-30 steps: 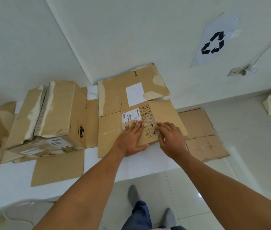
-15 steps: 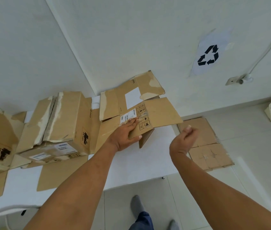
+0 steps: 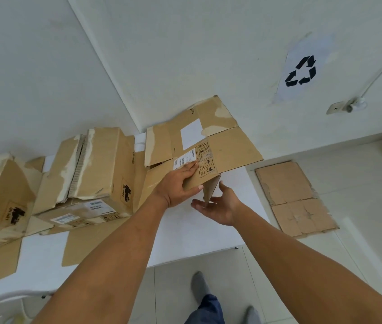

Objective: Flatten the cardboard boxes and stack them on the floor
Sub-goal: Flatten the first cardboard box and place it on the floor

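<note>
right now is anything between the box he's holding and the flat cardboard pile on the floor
Nothing visible. The brown labelled cardboard box, gripped by the left hand, sits at the white table's right end; the flattened brown cardboard pile lies just beyond on bare floor.

The box (image 3: 220,148) is plain brown cardboard with pale torn patches, a blank white label, a barcode sticker and small black handling symbols. The other boxes (image 3: 96,169) are the same tan with whitish tape scars and black UN print. White table (image 3: 185,232), white walls, a black recycling symbol on a white sheet (image 3: 301,71), grey socks (image 3: 199,286), blue trousers
</note>
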A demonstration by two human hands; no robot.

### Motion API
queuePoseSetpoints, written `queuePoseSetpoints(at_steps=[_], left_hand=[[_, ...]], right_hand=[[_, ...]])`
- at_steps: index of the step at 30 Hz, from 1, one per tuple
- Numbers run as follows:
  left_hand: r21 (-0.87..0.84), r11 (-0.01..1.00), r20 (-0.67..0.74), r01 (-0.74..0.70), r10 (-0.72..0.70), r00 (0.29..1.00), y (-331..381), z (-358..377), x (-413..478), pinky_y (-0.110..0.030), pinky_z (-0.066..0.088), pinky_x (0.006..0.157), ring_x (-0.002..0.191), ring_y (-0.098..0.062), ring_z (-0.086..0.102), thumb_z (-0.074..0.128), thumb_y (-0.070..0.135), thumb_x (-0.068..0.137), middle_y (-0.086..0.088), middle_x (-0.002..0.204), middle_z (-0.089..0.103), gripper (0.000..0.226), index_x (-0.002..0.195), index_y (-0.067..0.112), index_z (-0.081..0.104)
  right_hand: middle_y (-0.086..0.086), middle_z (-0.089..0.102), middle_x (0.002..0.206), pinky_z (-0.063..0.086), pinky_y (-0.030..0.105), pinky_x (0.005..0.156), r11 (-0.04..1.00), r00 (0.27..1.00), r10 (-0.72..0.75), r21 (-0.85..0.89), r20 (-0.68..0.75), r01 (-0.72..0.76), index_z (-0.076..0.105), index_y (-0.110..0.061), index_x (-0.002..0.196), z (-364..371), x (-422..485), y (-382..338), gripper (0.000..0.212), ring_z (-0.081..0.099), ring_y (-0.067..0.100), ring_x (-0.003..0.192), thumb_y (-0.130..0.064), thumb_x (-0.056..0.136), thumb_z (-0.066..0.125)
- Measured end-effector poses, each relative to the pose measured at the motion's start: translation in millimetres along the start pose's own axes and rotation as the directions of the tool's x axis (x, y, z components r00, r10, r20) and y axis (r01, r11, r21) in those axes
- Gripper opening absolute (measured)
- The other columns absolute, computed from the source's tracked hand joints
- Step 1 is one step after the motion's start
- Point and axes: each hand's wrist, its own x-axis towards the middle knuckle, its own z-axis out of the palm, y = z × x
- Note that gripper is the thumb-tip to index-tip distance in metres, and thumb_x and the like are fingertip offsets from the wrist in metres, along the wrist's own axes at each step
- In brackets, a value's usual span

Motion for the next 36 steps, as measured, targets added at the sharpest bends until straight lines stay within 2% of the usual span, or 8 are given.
queuePoseSetpoints(at_steps=[4,9,13,16,21,24,29,36], left_hand=[[-0.012,1.000,-0.007,-0.009,0.009,1.000,-2,-4,-1,-0.038,0.028,0.123,0.151,-0.003,0.022,0.059,0.059,0.088,0.011,0.163,0.029,0.079,0.157,0.029,0.033],[-0.030,0.999,-0.018,-0.020,0.020,1.000,-3,-7,-3,-0.033,0.024,0.124,0.150,0.000,0.020,0.063,0.055,0.090,0.013,0.162,0.028,0.078,0.157,0.029,0.032],[0.088,0.995,0.044,-0.036,0.032,0.999,-9,-1,-4,-0.038,0.023,0.124,0.152,-0.004,0.017,0.056,0.064,0.088,0.012,0.165,0.022,0.085,0.159,0.029,0.025],[0.141,0.990,0.126,-0.025,0.008,0.992,-9,17,-3,-0.041,0.016,0.126,0.154,-0.007,0.007,0.045,0.073,0.084,0.010,0.167,0.014,0.094,0.161,0.026,0.018],[0.197,0.980,0.199,-0.025,-0.015,0.980,-12,57,-5,-0.045,0.004,0.127,0.154,-0.011,-0.009,0.046,0.069,0.091,0.008,0.168,-0.002,0.095,0.162,0.021,0.004],[0.249,0.968,0.235,-0.024,-0.037,0.971,-17,77,-7,-0.046,0.002,0.127,0.154,-0.012,-0.014,0.044,0.069,0.093,0.009,0.167,-0.011,0.095,0.161,0.021,-0.004],[0.289,0.957,0.310,0.019,-0.112,0.944,-21,104,-13,-0.049,0.001,0.126,0.152,-0.014,-0.022,0.042,0.072,0.093,0.010,0.164,-0.024,0.101,0.160,0.020,-0.012],[0.233,0.950,0.155,0.206,-0.246,0.957,-37,112,-9,-0.043,-0.005,0.126,0.152,-0.016,-0.020,0.030,0.073,0.094,-0.001,0.166,-0.021,0.100,0.159,0.010,-0.012]], right_hand=[[0.014,0.058,0.086,0.050,0.028,0.053,0.998,0.998,-0.037,-0.055,-0.043,0.035,0.057,0.004,0.118,8,10,-6,0.057,0.057,0.021,0.067,-0.050,0.106,0.049],[0.004,0.044,0.062,0.032,0.020,0.039,0.977,0.972,-0.163,-0.163,-0.171,0.135,0.056,-0.007,0.087,-7,1,-27,0.033,0.041,0.012,0.052,-0.032,0.108,0.051],[0.013,0.065,0.085,0.032,0.022,0.035,0.919,0.885,-0.347,-0.299,-0.311,0.255,0.060,-0.007,0.120,-28,-8,-51,0.020,0.063,0.018,0.059,-0.021,0.107,0.053],[0.016,0.065,0.118,0.043,0.023,0.042,0.890,0.825,-0.447,-0.264,-0.346,0.372,0.057,-0.014,0.133,-43,-17,-63,0.031,0.070,0.029,0.081,-0.026,0.106,0.047],[0.015,0.069,0.109,0.055,0.040,0.076,0.876,0.819,-0.482,-0.208,-0.313,0.436,0.064,-0.013,0.117,-59,-34,-75,0.074,0.065,0.032,0.096,-0.076,0.098,0.031],[0.013,0.070,0.109,0.058,0.045,0.084,0.834,0.781,-0.533,-0.359,-0.326,0.420,0.065,-0.018,0.112,-72,-29,-74,0.058,0.066,0.031,0.100,-0.072,0.095,0.050],[0.003,0.063,0.119,0.054,0.040,0.086,0.423,0.555,-0.792,-0.884,-0.254,0.200,0.059,-0.014,0.133,-88,-14,-65,0.047,0.059,0.023,0.100,-0.038,0.095,0.072],[0.017,0.045,0.149,0.040,0.049,0.113,-0.098,0.477,-0.879,-0.979,0.001,-0.179,0.035,-0.012,0.153,-87,5,-51,0.081,0.043,0.036,0.137,-0.045,0.091,0.074]])
